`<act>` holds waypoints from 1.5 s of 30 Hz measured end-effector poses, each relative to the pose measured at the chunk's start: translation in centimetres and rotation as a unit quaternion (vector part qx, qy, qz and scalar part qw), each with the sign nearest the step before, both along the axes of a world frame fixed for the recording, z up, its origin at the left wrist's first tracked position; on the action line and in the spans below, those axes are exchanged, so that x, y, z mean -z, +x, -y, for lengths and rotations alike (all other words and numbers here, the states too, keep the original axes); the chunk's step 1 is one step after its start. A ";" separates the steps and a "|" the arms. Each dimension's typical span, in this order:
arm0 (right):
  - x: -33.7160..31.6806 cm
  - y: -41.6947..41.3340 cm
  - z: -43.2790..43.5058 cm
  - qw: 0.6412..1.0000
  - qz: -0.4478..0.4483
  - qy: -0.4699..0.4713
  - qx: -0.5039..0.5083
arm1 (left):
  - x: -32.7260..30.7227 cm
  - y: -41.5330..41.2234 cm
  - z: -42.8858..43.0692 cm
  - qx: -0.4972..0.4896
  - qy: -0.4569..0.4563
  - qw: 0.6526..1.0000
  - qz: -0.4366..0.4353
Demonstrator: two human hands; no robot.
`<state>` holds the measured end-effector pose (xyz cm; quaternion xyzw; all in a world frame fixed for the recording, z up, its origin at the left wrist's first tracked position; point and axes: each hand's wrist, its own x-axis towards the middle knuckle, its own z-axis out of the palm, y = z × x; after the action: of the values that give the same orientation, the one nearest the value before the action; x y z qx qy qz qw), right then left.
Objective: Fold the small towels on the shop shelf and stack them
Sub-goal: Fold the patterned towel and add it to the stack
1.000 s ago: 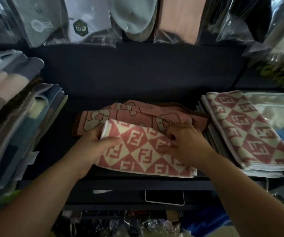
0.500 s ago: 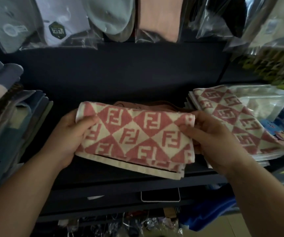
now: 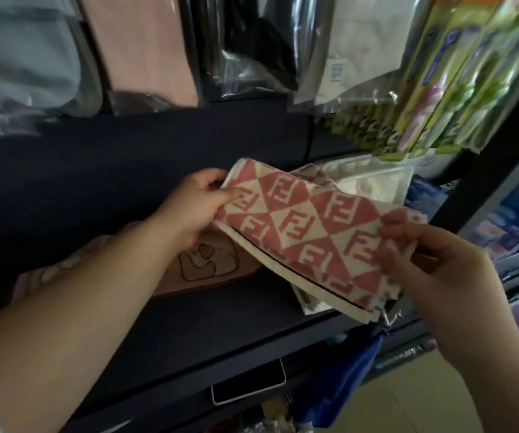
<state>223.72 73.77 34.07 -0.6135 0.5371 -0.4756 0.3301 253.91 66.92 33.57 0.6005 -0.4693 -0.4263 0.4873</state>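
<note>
The folded checked towel (image 3: 311, 235) is held up off the shelf (image 3: 208, 326) between 2 hands, over the shelf's right end and reaching out past its front edge. Its long axis runs left to right along the shelf, with the left end higher and further back and the right end dipped towards the front edge. The left hand (image 3: 194, 210) pinches the left short end, thumb laid on top and fingers curled underneath. The right hand (image 3: 436, 273) pinches the right short end, fingertips curled over the edge, wrist lower and nearer the camera. What the coming move seems to turn on is the stack of matching towels (image 3: 312, 174) - it lies directly under and just behind the held towel, at the right end of the shelf, mostly hidden by it, with a clear plastic bag (image 3: 377, 185) beside it towards the back right corner. So the towel looks to need little sideways travel, mainly a level-off and a drop, and the right hand is the nearer 1 to the stack. The left forearm reaches in across the middle of the shelf, passing over a pink bear towel (image 3: 208, 267) that lies flat there - apparently 1 still waiting to be folded. How square the held towel's layers sit at the far edge I cannot tell.
</note>
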 end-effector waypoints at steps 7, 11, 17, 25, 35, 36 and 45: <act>1.8 0.7 -1.3 0.986 -0.129 -0.083 0.068 | -1.4 -4.1 8.5 0.035 -0.093 0.990 0.101; 2.8 1.1 -1.0 0.983 -0.107 -0.129 0.071 | -1.3 -5.5 11.8 0.039 -0.128 0.986 0.099; 2.4 0.6 -0.3 0.948 -0.306 -0.073 0.040 | 1.8 -5.4 14.3 0.056 -0.122 0.957 0.257; 0.8 0.5 -1.0 0.894 -0.404 -0.187 0.043 | 1.8 -4.6 9.0 0.132 -0.309 0.857 0.391; 1.5 0.6 1.3 0.868 -0.437 -0.229 -0.063 | 2.9 -2.9 5.4 0.313 -0.244 0.825 0.403; 1.3 0.6 1.4 0.876 -0.413 -0.242 -0.061 | 3.0 -3.0 5.5 0.305 -0.245 0.829 0.399; -2.2 1.0 2.4 0.899 -0.333 -0.276 0.074 | 1.6 -4.4 6.3 0.249 -0.316 0.841 0.361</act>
<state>224.77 71.39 36.27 -0.7608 0.5071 -0.3956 -0.0866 249.53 60.60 31.92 0.3878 -0.8551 -0.1150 0.3243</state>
